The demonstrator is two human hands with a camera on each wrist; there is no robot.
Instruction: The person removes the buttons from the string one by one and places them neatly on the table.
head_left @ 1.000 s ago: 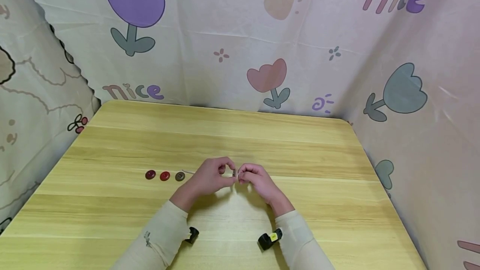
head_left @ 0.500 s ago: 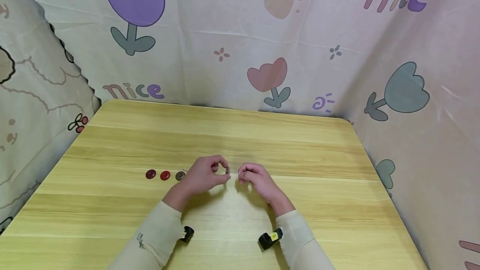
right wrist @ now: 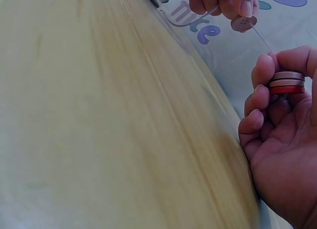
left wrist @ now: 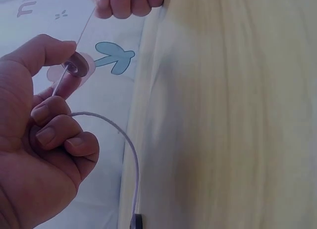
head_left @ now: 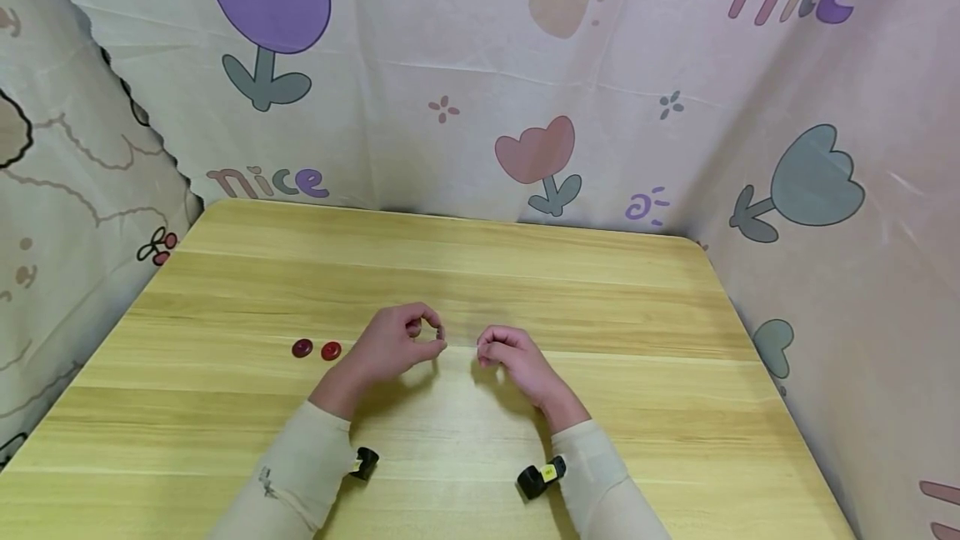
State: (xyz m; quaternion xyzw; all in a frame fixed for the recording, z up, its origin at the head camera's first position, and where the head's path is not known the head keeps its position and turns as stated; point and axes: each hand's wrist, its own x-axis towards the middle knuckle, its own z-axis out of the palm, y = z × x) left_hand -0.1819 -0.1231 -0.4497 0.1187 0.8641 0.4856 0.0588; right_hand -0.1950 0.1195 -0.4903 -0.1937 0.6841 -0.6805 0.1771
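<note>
Compared with the earlier head views, the left hand (head_left: 390, 346) has drawn away toward the left of the frame, while the right hand (head_left: 512, 359) has stayed near the centre, so the gap between them has widened. A grey-brown button that lay on the table (head_left: 540, 290) is now out of sight, probably behind the left hand; the dark red button (head_left: 302, 348) and red button (head_left: 331, 351) lie uncovered at centre left. The left thumb and forefinger pinch a brown button (left wrist: 79, 65), upper left in the left wrist view, its other fingers curled in toward the cord (left wrist: 136, 164). The right thumb and fingers hold a stack of buttons (right wrist: 287, 83), right of the right wrist view, with a thin thread (left wrist: 85, 28) stretched straight between the hands. I judge the brown button is being threaded, not yet brought to the stack. In the head view the thread nearly vanishes; the cord's far end and the dark piece (left wrist: 137, 222) at the left wrist view's bottom edge are cut off
</note>
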